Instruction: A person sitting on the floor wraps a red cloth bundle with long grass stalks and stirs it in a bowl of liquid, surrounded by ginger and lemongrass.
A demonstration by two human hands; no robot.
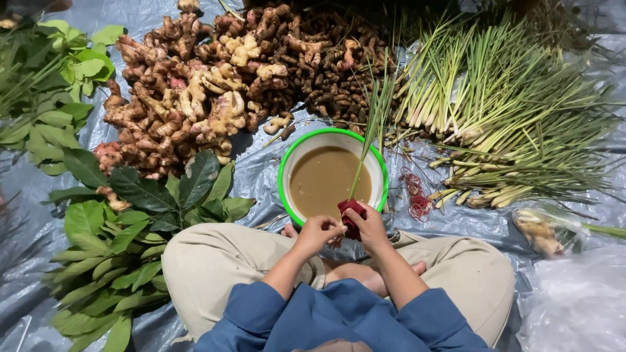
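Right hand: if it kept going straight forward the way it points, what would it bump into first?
Probably the green-rimmed bowl of brown water, just ahead of the right hand; depth is hard to judge from above.

One head camera looks steeply down, close over the lap.

No labels, signs or screens in view. Only packaging: a clear plastic bag (pixel 544 229) at about 3 o'clock, lying on the grey tarp (pixel 261 171), loosely wrapped around pale yellowish roots with a green stalk sticking out to the right. Just below it, at roughly 4 o'clock, a crumpled translucent white plastic bag (pixel 577 303), contents impossible to tell.
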